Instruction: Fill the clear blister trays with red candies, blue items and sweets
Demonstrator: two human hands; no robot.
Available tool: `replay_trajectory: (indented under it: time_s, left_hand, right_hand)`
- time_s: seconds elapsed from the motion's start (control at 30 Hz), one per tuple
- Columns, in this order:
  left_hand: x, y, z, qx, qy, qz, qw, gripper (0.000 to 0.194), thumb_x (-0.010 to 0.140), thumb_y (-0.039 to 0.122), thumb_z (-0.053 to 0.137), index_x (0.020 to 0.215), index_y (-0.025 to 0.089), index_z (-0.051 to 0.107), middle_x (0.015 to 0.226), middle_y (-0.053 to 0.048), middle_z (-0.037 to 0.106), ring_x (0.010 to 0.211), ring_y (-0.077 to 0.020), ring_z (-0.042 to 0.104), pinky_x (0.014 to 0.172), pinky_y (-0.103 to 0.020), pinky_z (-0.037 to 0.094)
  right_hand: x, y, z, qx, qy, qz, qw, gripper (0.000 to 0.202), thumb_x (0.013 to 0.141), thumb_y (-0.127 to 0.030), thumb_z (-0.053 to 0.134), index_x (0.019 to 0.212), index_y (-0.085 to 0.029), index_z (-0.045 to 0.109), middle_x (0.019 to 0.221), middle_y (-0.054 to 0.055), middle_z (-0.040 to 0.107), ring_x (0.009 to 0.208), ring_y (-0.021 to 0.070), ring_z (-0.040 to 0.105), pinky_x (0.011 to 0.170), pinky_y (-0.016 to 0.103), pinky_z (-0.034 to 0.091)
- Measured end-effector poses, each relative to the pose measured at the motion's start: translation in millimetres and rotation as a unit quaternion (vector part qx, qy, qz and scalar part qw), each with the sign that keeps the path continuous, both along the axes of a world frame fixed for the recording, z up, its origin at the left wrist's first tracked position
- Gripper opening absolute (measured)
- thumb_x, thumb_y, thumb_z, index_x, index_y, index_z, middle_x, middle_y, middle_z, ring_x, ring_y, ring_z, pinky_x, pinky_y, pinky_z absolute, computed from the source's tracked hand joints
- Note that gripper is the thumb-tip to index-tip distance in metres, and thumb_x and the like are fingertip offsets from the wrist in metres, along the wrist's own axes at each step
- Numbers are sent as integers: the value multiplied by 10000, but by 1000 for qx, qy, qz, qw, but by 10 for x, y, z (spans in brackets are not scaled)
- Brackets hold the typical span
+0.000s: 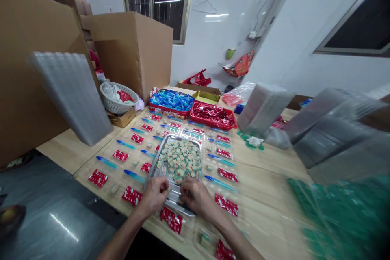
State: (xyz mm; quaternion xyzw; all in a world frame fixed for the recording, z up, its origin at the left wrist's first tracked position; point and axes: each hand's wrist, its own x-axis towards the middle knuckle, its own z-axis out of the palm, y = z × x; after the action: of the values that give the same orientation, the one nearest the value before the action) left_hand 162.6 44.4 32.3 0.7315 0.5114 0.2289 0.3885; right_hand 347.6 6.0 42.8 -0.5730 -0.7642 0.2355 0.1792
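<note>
A metal tray (198, 174) holds a heap of small tan and green blocks (179, 158). Over its near left corner is my left hand (157, 193), fingers pinched together on something too small to make out. My right hand (195, 195) is at the near right part of the tray, its fingers curled; what they hold, if anything, is hidden. Around the tray lie rows of clear plastic trays with red dotted packets (172, 219) and blue pens (134, 176). Some of them also have a small block (204, 240).
Behind stand a tin of blue pens (172, 100), a red basket of red packets (213, 114) and a gold tray (206, 97). Stacked clear plastic trays (74, 97) rise at left, with more (265, 107) at right. A white basket (118, 99) sits near cardboard boxes (155, 53).
</note>
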Motion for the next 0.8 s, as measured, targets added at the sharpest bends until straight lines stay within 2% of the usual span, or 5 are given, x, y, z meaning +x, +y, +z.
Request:
replay_trajectory:
  time_s: [0.1,0.2,0.37,0.6,0.8]
  left_hand:
    - [31,-23,4,1,-8,-12,1000,119,648,89,516,665,150,617,547,27,555,542,-123,521,535,-224,353]
    - [75,-37,-17,-1,-13,-21,1000,88,665,124,535,657,156,617,545,32,542,537,-115,495,530,-223,346]
    - [92,-34,-52,-14,-18,-25,999,74,675,156,550,670,158,625,550,37,539,539,-112,489,530,-221,344]
    - [107,-47,-18,-41,-44,-43,997,67,658,156,556,660,146,622,546,30,543,536,-116,498,522,-224,342]
    - [192,-50,-86,-58,-66,-75,993,81,648,130,548,675,137,624,567,26,550,545,-111,495,514,-216,335]
  right_hand:
    - [22,-111,-23,1,-27,-15,1000,71,749,-134,574,767,-195,606,875,24,610,880,186,545,757,277,341]
    - [-2,-166,-82,2,-8,-36,999,120,732,-90,547,770,-200,578,892,18,601,880,174,538,744,262,340]
    - [37,-175,-107,-24,28,-51,998,182,688,-24,496,719,-194,552,769,-10,616,796,158,538,719,255,331]
    - [148,-85,-83,-34,74,-102,991,143,701,-56,502,680,-179,572,647,-6,600,672,152,533,621,232,339]
    - [18,-121,-172,69,0,-151,986,136,729,-80,498,772,-186,571,797,29,656,806,188,572,802,320,301]
